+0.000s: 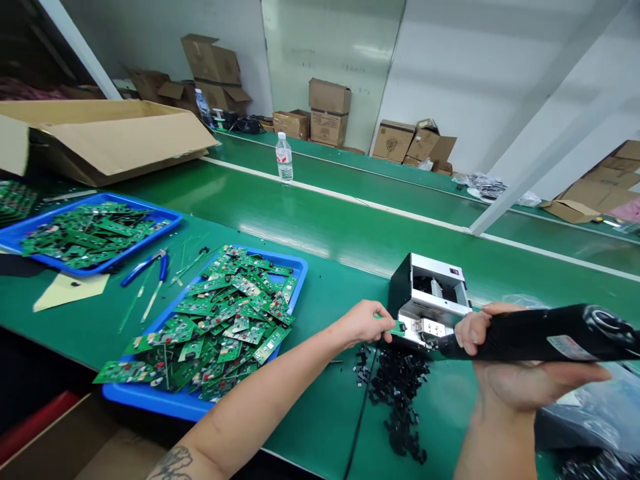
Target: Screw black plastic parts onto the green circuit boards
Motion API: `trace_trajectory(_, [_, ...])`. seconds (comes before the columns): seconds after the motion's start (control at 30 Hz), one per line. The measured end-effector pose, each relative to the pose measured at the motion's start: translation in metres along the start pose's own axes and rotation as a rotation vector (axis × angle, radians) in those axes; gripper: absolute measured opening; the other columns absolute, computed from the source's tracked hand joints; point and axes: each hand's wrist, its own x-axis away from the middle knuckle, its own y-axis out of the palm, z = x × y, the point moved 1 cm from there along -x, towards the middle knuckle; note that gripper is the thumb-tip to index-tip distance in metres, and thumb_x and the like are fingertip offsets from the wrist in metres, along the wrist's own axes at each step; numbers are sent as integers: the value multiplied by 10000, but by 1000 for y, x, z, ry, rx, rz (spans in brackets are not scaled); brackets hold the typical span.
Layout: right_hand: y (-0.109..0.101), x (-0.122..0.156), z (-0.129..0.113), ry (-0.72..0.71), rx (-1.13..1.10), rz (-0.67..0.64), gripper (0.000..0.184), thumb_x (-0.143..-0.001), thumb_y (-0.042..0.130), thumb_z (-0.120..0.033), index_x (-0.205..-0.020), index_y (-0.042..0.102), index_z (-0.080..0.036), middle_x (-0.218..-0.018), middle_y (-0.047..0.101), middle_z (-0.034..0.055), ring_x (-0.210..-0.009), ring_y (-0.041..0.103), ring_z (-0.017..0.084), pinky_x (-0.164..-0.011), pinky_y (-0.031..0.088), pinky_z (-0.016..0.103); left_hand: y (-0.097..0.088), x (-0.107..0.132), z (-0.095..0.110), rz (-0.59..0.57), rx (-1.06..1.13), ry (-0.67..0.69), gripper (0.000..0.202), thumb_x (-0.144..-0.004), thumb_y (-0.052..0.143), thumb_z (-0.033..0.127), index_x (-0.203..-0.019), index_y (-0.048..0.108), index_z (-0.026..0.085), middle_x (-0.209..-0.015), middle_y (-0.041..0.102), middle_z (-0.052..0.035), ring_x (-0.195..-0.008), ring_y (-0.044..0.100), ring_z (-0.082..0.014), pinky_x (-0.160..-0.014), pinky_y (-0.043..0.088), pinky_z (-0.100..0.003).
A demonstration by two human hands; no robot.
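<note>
My left hand (361, 323) pinches a small green circuit board (397, 327) at the front of a silver and black benchtop machine (429, 300). The board's far end is close to the machine's opening. My right hand (505, 373) wraps around a black handheld tool (545, 337), whose tip end lies against the machine's lower front. Black plastic scraps (397, 400) lie in a heap below the machine. To the left, a blue tray (295, 273) holds many stacked green circuit boards.
A second blue tray (100, 270) of circuit boards sits further left, near blue-handled pliers (147, 267) and a pale paper sheet (70, 290). A green conveyor belt (320, 227) runs behind, with a water bottle (284, 157) beyond it. A large cardboard box (100, 137) stands at far left.
</note>
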Motion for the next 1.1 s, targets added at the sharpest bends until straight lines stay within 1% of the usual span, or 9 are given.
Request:
trace_trajectory(0.1, [1,-5,-6,-44,-15,-51,860,-661,352,-933,-891,732,-196,-463,538,9,-363,483,153,-373,383,288,1,-3,-3,-7,9,7,135,-777,612,264,-819,571,143,-651,656,-1,-443,359,-52,-443,271,-201])
trace_trajectory(0.2, [7,-14,-13,-84,-30,-23,859,-662,328,-937,-831,719,-191,-463,520,6,-364,478,150,-369,374,289,2,-6,-8,-13,12,22,145,-771,623,269,-829,583,141,-646,655,6,-428,346,-49,-438,270,-203])
trace_trajectory(0.27, [14,-23,-14,-76,-38,0,854,-660,325,-938,-802,710,-189,-460,513,7,-361,476,153,-364,373,294,2,-8,-10,-12,11,30,145,-772,624,269,-828,587,141,-636,650,10,-418,340,-48,-432,266,-204])
trace_trajectory(0.47, [35,-40,-5,-59,-79,-51,818,-646,374,-933,-789,706,-199,-438,514,7,-333,468,163,-328,362,290,4,-11,-13,-2,5,33,172,-788,633,300,-835,603,138,-630,647,10,-414,349,-44,-429,262,-199])
trace_trajectory(0.67, [44,-41,2,-9,-79,-56,796,-663,393,-914,-805,696,-192,-460,524,2,-343,458,141,-337,365,272,5,-11,-13,-1,11,45,181,-795,620,311,-828,613,133,-628,642,-1,-423,367,-49,-442,289,-201])
trace_trajectory(0.87, [42,-41,10,7,-70,-79,802,-680,371,-910,-822,693,-189,-463,524,-2,-340,455,140,-333,350,267,5,-13,-15,1,-20,49,220,-779,639,336,-863,640,133,-649,656,-2,-439,387,-57,-454,296,-208])
trace_trajectory(1.1, [45,-40,14,22,-69,-105,801,-647,384,-930,-756,678,-193,-443,512,-8,-322,438,128,-337,350,261,4,-14,-16,5,-23,51,227,-764,639,343,-851,634,134,-649,654,-3,-441,386,-57,-443,289,-206])
